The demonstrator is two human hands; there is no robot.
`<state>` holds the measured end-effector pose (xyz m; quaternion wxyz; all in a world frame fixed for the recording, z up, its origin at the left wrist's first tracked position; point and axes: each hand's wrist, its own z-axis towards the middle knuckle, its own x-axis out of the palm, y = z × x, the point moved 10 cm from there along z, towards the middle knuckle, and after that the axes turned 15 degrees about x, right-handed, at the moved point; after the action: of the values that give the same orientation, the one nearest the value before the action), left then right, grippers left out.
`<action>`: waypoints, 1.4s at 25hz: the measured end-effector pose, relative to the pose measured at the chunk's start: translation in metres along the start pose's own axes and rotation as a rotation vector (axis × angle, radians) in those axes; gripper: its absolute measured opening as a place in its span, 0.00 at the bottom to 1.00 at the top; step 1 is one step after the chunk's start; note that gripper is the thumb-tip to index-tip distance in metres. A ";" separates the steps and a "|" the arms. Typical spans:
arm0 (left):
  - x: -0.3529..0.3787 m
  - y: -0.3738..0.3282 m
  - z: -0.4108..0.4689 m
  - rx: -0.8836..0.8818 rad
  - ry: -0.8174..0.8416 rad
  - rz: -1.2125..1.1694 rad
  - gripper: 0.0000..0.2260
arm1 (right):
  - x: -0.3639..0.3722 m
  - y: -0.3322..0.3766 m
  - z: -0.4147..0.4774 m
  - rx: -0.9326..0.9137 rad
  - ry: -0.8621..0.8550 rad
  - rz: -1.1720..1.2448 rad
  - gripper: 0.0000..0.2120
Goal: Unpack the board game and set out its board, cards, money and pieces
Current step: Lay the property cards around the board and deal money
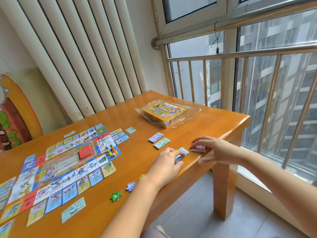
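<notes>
Left hand [169, 162] pinches blue paper-money stack [182, 154], likely squaring it | right hand [211, 148] arched over pink paper-money stack [198, 149], fingertips on it, grip unclear | both stacks near orange wooden table [205, 121] edge, apparently extending a colour-sorted bank row beside green paper-money stack [161, 143], apart from colourful paper board [68, 162].

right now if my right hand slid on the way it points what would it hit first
Probably the green money stack, past the pink stack under your right hand; the blue stack looks slightly off-line.
</notes>
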<state>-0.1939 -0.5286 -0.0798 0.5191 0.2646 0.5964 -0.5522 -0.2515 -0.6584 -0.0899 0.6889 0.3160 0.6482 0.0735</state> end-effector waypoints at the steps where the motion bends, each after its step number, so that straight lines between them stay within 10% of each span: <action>1: 0.000 0.000 0.001 -0.007 0.001 0.006 0.15 | -0.001 -0.002 -0.005 -0.004 0.003 -0.004 0.24; 7: -0.001 -0.001 0.003 -0.041 0.006 0.011 0.14 | -0.022 -0.002 -0.031 -0.113 -0.327 -0.016 0.12; 11: -0.030 -0.010 -0.006 -0.047 -0.290 -0.052 0.11 | -0.028 0.010 -0.046 -0.161 -0.431 0.125 0.09; 19: -0.021 -0.008 -0.066 -0.221 -0.251 -1.012 0.08 | -0.021 0.107 -0.075 -0.460 -0.664 0.272 0.10; 26: -0.054 0.043 -0.115 -0.309 -0.389 -0.931 0.02 | 0.008 0.146 -0.043 -0.384 -0.495 0.403 0.24; 31: -0.084 0.082 -0.155 -0.320 -0.406 -0.726 0.05 | 0.040 0.200 -0.017 -0.262 -0.149 0.459 0.14; 35: -0.094 0.103 -0.181 -0.350 -0.430 -0.837 0.03 | 0.060 0.241 -0.007 -0.217 -0.184 0.493 0.12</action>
<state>-0.1317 -0.3096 -0.0610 0.4010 -0.2080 0.6144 -0.6469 -0.1748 -0.4355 -0.0125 0.7360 0.3936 0.4752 0.2787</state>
